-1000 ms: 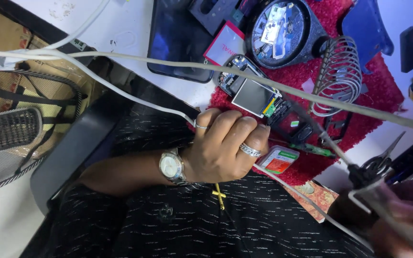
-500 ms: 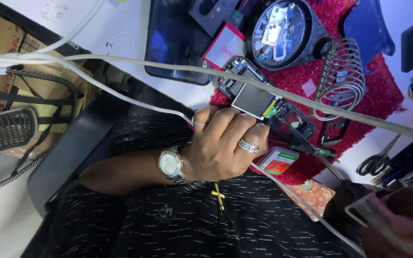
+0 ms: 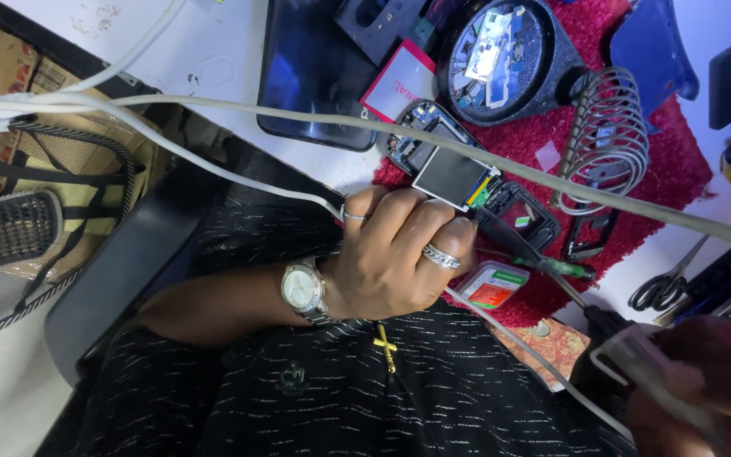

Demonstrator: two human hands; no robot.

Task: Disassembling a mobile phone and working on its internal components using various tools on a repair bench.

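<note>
So the person's left hand point(image 3: 399, 258), with a silver wristwatch point(image 3: 302, 289) and two silver rings on it, has its fingers curled in and pinching the edge of a small rectangular phone display module with a dark grey screen point(image 3: 450, 176). That screen is lifted up at an angle off a stripped-down dark phone body point(image 3: 513, 211) that lies on a fuzzy red mat point(image 3: 678, 169) at the desk's edge. A bit of green and yellow circuit shows at the screen's right corner, right where it meets the phone frame.

The right hand point(image 3: 704, 389) is down in the bottom right corner, blurry, fingers closed around a whitish, pale handle-like tool point(image 3: 636, 364). Can't make out what it is exactly.

A thin white cable point(image 3: 213, 161) runs right past the left hand's knuckles, and a thicker grey cable point(image 3: 552, 178) crosses over the whole mat above the phone. Also on the mat: a coiled metal soldering iron stand point(image 3: 607, 140), a round black dish holding small circuit parts point(image 3: 501, 59), and a screwdriver with a green handle point(image 3: 552, 267) just beside the phone. A small green and orange tin point(image 3: 492, 283) lies just right of the fingers. Black-handled scissors point(image 3: 666, 288) lie off the mat on the white desk.
</note>
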